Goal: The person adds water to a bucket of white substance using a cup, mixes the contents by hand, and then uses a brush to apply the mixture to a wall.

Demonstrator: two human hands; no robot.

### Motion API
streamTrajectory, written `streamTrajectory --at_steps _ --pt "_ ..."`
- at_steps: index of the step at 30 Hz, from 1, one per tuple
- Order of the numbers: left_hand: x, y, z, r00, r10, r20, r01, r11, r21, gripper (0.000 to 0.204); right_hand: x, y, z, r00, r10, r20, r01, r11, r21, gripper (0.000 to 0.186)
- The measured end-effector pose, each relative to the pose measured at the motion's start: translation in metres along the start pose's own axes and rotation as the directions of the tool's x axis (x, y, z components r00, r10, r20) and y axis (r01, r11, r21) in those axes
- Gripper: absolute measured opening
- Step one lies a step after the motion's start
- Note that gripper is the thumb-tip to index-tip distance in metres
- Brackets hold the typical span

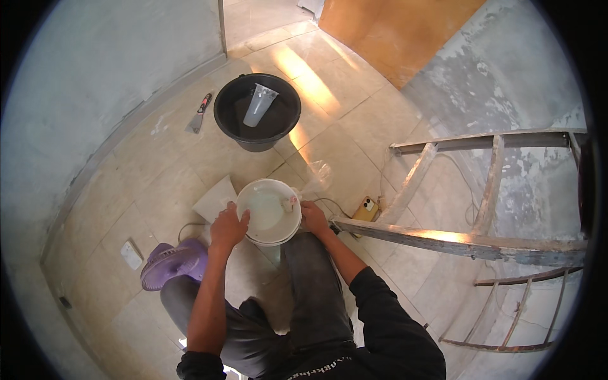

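Note:
A round white bucket [243, 201] is in front of my knees, tilted slightly so its inside shows. Pale, whitish liquid or paste [266, 212] covers its bottom, and a small lump clings to the inner right wall. My left hand [229, 226] is closed at the bucket's left rim, thumb toward the inside. On the opposite side, my right hand [313, 217] grips the rim, its fingertips partly hidden behind the wall. A white sack or sheet [216, 197] lies just beyond my left hand. Beside the bucket's far right edge is a crumpled clear plastic bag [318, 177].
Farther ahead stands a black basin [256, 140] holding a clear plastic cup [260, 106]; a putty knife [200, 114] lies left of it. A purple fan [174, 265] and white power strip [131, 254] are at left. Rightward are a yellow phone [366, 209] and wooden ladder [468, 239].

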State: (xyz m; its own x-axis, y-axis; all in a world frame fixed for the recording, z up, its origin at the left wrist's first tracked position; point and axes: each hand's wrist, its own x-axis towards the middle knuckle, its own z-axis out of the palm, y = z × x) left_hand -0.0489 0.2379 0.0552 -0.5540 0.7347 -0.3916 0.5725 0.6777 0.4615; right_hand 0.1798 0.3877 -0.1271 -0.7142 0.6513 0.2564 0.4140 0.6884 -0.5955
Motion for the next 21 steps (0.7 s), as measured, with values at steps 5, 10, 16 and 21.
streamTrajectory --at_steps 5,10,16,21 --pt "0.003 -0.01 0.007 0.999 0.05 0.002 -0.05 0.998 0.032 0.042 0.005 -0.004 0.005 0.984 0.172 0.042 -0.16 0.966 -0.205 0.011" --pt "0.011 -0.028 0.017 0.999 0.036 0.028 -0.036 0.999 -0.01 0.036 0.015 -0.007 0.004 0.98 0.191 0.05 -0.174 0.955 -0.239 0.011" --pt "0.017 -0.045 0.016 0.994 -0.108 -0.01 0.108 0.993 -0.052 0.036 0.008 0.0 0.001 0.988 0.121 0.1 -0.088 0.952 -0.292 0.012" --pt "0.01 -0.034 0.01 0.988 -0.128 0.089 0.13 0.991 -0.015 0.036 0.007 -0.015 -0.014 0.99 0.025 0.137 0.008 0.973 -0.232 0.012"
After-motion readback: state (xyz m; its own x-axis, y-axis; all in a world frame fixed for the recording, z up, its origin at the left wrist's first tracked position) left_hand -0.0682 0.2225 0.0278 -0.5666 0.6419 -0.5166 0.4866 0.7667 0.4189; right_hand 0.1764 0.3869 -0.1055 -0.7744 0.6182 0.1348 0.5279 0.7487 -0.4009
